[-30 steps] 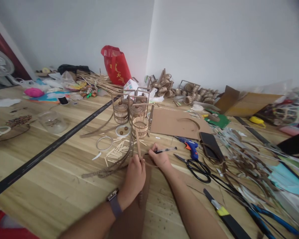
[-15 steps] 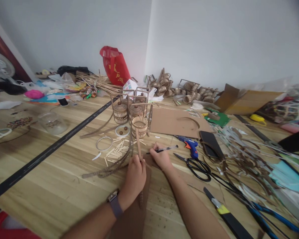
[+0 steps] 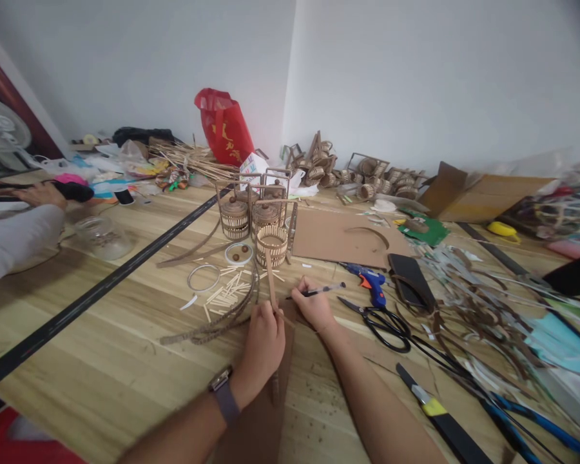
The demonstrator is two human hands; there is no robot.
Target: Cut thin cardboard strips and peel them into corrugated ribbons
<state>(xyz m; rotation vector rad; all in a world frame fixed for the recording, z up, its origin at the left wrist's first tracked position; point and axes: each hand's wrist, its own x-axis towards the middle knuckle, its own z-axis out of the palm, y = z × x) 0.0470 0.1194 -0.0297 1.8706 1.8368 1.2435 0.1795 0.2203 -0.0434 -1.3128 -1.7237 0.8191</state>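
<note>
My left hand (image 3: 265,340) is closed round a flat brown strip (image 3: 271,281), which runs up from my fingers toward a small slatted basket (image 3: 272,246) and shows again below my fist. In my right hand (image 3: 314,303) is a pen (image 3: 320,290), gripped near its tip, with its back end pointing right. The tip lies close to the strip; whether it touches cannot be made out. Beneath my hands lies brown cardboard (image 3: 256,412). Short pale sticks (image 3: 227,293), a ring (image 3: 203,278) and curved brown strips (image 3: 207,332) lie left of my hands.
Lidded baskets with handles (image 3: 235,219) stand behind the open one. To the right are a blue glue gun (image 3: 373,283), black scissors (image 3: 381,325), a phone (image 3: 410,278), a utility knife (image 3: 439,412) and tangled strips (image 3: 473,316). Another person's hand (image 3: 41,194) reaches in at left.
Another person's arm has come in from the left edge, with a hand over a dark object near the pink item. My own hands have stayed nearly still.
</note>
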